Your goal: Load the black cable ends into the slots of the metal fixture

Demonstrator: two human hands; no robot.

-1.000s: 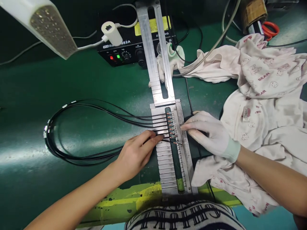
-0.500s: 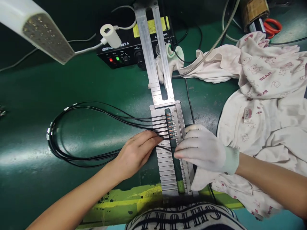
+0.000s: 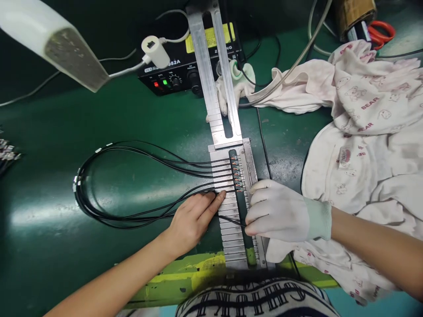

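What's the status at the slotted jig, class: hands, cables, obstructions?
Left hand bare, pressing black cables onto jig. Gloved right hand pinching a cable end. Cloth beside, not blocking.

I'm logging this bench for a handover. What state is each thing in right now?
Left hand: bare, fingers pressing black wires onto the metal jig.
Right hand: gloved, fingertips pinching a wire end at the jig's slot.
Black wires: looped on the mat, several ends seated in jig slots.
Metal jig: flat on the bench, lower slots unfilled.
Control box: on, red and green lights lit.
Pink cloth: crumpled.
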